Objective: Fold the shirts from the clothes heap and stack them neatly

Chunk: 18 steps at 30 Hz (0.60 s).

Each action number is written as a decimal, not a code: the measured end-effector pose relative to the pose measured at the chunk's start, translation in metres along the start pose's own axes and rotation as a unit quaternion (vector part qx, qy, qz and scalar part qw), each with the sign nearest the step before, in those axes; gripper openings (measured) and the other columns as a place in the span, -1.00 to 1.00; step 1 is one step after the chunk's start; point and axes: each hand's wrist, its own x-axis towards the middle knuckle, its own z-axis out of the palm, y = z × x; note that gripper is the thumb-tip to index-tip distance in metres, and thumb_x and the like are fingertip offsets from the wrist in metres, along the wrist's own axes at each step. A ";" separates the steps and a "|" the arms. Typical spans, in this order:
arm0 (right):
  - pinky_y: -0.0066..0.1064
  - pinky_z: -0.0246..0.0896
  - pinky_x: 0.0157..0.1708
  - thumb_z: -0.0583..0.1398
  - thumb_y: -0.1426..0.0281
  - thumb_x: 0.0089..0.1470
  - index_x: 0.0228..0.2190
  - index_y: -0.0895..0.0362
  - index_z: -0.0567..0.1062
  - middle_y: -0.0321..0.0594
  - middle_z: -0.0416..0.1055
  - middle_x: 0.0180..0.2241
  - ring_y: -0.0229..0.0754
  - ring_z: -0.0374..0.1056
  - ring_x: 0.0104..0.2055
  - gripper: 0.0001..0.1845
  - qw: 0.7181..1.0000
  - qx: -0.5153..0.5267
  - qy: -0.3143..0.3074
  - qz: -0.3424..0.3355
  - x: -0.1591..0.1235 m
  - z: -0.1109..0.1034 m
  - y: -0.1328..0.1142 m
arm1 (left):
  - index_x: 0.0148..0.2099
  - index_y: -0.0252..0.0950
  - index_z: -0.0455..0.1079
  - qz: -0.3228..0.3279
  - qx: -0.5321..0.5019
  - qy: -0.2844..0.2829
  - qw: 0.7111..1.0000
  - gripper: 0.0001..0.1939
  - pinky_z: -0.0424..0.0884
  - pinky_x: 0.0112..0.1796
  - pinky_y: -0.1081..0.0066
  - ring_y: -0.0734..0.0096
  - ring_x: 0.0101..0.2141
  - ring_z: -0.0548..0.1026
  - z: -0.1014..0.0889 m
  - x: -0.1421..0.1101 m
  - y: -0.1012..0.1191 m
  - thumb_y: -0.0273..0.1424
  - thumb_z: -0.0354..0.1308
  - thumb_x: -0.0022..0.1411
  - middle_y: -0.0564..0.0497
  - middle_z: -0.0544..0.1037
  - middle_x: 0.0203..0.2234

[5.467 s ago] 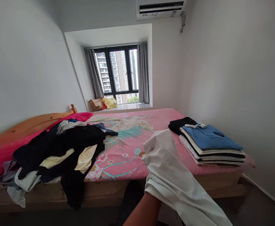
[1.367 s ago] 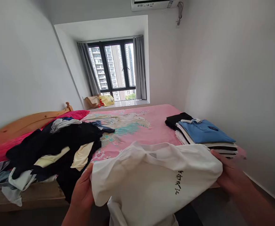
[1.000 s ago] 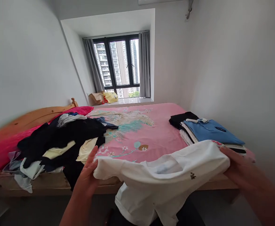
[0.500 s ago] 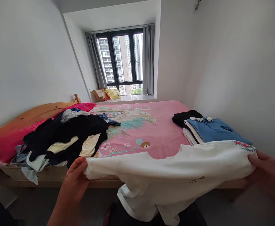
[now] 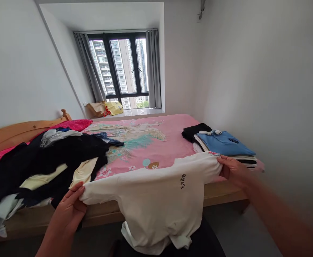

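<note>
While stretched between left hand (image 5: 70, 210) and right hand (image 5: 232, 170), both pinching its edges, white shirt (image 5: 156, 200) shows black characters facing up; earlier print faced away, hands wider apart.

The room is bright with soft daylight. The light comes in through the big window (image 5: 119, 69) at the back, and the glass looks very white and a little washed out. The walls look pale grey, and there are no hard shadows. It is darker low down, under the bed (image 5: 156, 142) edge and on the floor. The right hand (image 5: 232, 170) and its arm look smeared and blurry. Straight lines bend near the sides of the picture, and everything looks a bit squashed.
</note>
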 end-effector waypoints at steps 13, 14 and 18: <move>-0.38 0.41 -0.32 0.31 0.33 -0.11 -0.31 0.05 0.52 -0.21 0.50 -0.32 -0.17 0.41 -0.37 -0.77 0.999 -0.045 -0.015 0.022 -0.023 -0.003 -0.011 | -0.35 -0.26 0.46 0.011 0.030 -0.003 0.999 -0.76 0.44 -0.58 0.53 0.43 -0.56 0.47 -0.024 -0.015 0.017 -0.60 0.25 -0.15 0.09 0.52 -0.55; -0.38 0.41 -0.32 0.32 0.33 -0.12 -0.32 0.05 0.52 -0.21 0.50 -0.31 -0.17 0.41 -0.37 -0.77 0.999 -0.047 -0.013 0.023 -0.023 -0.004 -0.012 | -0.36 -0.27 0.46 0.010 0.030 0.000 1.000 -0.75 0.43 -0.59 0.54 0.44 -0.56 0.47 -0.022 -0.016 0.018 -0.61 0.25 -0.16 0.10 0.52 -0.55; -0.38 0.39 -0.30 0.31 0.32 -0.12 -0.27 0.04 0.53 -0.18 0.51 -0.28 -0.16 0.42 -0.34 -0.73 0.998 -0.054 -0.006 0.025 -0.021 -0.011 -0.010 | -0.36 -0.28 0.46 0.010 0.024 -0.001 1.000 -0.75 0.44 -0.58 0.55 0.44 -0.55 0.48 -0.019 -0.018 0.020 -0.60 0.25 -0.18 0.08 0.53 -0.54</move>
